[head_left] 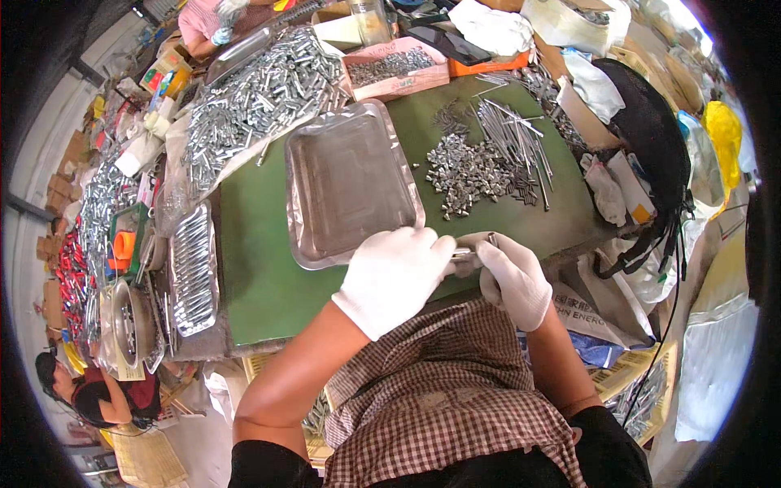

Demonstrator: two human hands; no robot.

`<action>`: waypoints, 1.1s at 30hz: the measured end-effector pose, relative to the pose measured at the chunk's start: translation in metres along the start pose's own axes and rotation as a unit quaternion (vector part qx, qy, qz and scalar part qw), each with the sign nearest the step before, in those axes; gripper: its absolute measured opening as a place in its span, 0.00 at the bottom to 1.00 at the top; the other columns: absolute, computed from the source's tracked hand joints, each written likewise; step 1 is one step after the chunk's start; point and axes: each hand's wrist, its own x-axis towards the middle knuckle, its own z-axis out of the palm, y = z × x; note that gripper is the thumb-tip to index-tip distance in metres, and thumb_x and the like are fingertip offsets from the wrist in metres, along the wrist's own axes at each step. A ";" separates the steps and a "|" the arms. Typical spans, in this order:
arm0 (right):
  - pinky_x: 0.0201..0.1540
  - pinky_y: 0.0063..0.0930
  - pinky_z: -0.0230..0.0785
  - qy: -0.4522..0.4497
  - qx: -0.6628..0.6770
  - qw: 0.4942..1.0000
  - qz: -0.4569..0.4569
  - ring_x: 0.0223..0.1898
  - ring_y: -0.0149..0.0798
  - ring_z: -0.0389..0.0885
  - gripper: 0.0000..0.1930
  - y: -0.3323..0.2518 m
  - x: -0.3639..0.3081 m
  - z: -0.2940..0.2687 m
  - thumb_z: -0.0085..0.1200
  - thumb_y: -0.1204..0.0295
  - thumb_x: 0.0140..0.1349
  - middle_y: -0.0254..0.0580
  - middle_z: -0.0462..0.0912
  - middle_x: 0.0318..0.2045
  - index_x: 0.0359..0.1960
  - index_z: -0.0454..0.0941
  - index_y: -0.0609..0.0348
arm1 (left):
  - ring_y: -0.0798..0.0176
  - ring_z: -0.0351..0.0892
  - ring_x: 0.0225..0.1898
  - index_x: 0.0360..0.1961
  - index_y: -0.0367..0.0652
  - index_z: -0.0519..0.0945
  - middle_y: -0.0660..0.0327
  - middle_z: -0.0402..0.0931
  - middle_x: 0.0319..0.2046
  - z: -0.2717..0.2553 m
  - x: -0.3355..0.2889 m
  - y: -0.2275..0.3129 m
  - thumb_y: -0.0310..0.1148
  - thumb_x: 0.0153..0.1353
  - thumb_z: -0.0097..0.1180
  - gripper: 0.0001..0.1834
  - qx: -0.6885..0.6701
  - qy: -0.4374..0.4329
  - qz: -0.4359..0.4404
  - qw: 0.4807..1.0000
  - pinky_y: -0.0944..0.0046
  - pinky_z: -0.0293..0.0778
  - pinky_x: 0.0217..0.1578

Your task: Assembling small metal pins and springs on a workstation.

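My left hand [397, 272] and my right hand [514, 278], both in white gloves, meet at the table's front edge. A small silvery metal cylinder [463, 254] is pinched between them. The tip of another small metal piece [492, 238] pokes up from my right fingers; its kind is hard to make out. Just beyond my left hand lies an empty shallow metal tray [350, 183]. Past my right hand, on the green mat [256, 285], are a heap of small metal fittings [468, 175], long thin metal rods [514, 134] and a scatter of tiny dark pins [450, 119].
Loose metal tubes [260, 98] cover the far left. A pink box of small parts [396, 69] stands at the back. A tray of lined-up metal pieces [194, 268] sits left. A black bag [643, 122] hangs right. Two other people [89, 398] work on the left side.
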 end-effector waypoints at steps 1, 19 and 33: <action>0.25 0.19 0.64 0.008 0.003 1.000 0.006 0.21 0.23 0.69 0.18 -0.004 -0.003 0.001 0.46 0.62 0.72 0.34 0.80 0.26 0.49 0.78 0.66 | 0.59 0.78 0.30 0.39 0.48 0.77 0.62 0.72 0.27 -0.001 -0.005 0.000 0.39 0.56 0.63 0.13 -0.011 -0.002 -0.018 1.000 0.59 0.76 0.30; 0.29 0.17 0.62 0.023 -0.176 0.976 -0.129 0.25 0.20 0.68 0.07 0.008 0.000 -0.011 0.51 0.73 0.64 0.29 0.78 0.27 0.39 0.77 0.63 | 0.58 0.74 0.20 0.46 0.56 0.81 0.63 0.70 0.22 0.021 -0.025 0.010 0.29 0.53 0.61 0.17 -0.114 0.148 -0.059 0.981 0.59 0.72 0.23; 0.43 0.44 0.73 0.087 -0.556 0.770 -0.301 0.39 0.53 0.80 0.07 -0.013 0.088 -0.040 0.54 0.70 0.60 0.48 0.79 0.36 0.37 0.78 0.57 | 0.57 0.74 0.17 0.45 0.58 0.80 0.59 0.69 0.26 0.039 -0.012 0.038 0.34 0.56 0.58 0.14 -0.020 0.080 -0.140 0.987 0.57 0.71 0.18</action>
